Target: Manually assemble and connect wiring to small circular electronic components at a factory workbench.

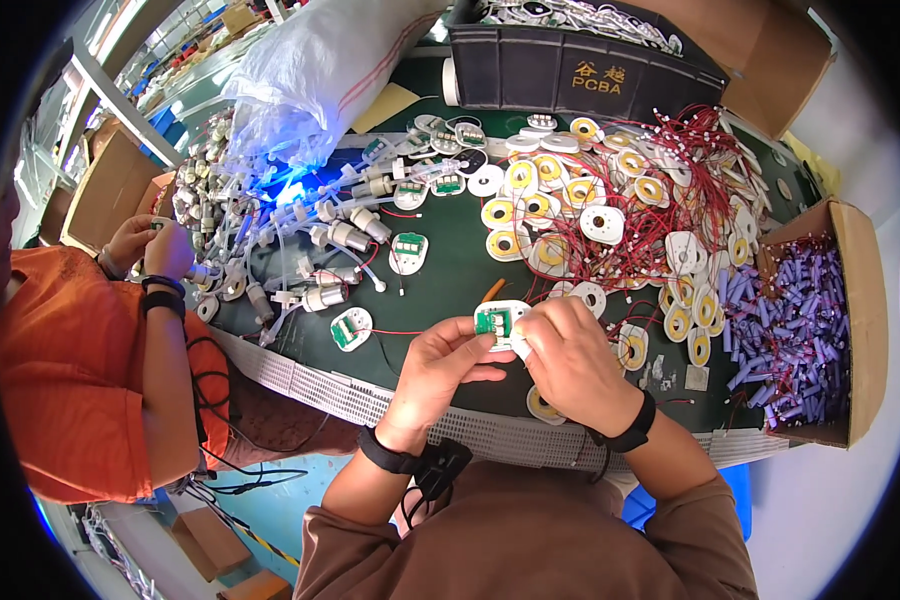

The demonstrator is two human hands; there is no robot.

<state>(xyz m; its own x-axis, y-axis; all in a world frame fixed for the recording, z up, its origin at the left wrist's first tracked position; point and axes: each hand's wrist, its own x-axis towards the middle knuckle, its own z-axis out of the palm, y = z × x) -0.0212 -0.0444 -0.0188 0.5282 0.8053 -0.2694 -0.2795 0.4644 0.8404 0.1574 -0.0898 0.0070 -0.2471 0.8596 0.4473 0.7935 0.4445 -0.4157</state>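
Note:
Over the near edge of the table, my left hand (448, 362) pinches a white rounded plate with a green circuit board (492, 320) on it. My right hand (578, 358) is closed at the plate's right side, thumb and fingers pressed together. Something small and white (519, 346) shows at its fingertips; what it is I cannot make out. Left of my hands lies a similar plate with a green board (351, 328), and a red wire runs from it toward my left hand. Another such plate (408, 253) rests farther back.
White discs with yellow rings (540, 205) and tangled red wires (620, 255) pile up beyond my right hand. At right stands a cardboard box (863, 330) of purple cylinders. A black bin (580, 70) stands behind. Leftward are small motors with tubes (320, 297) and a co-worker in orange (90, 370).

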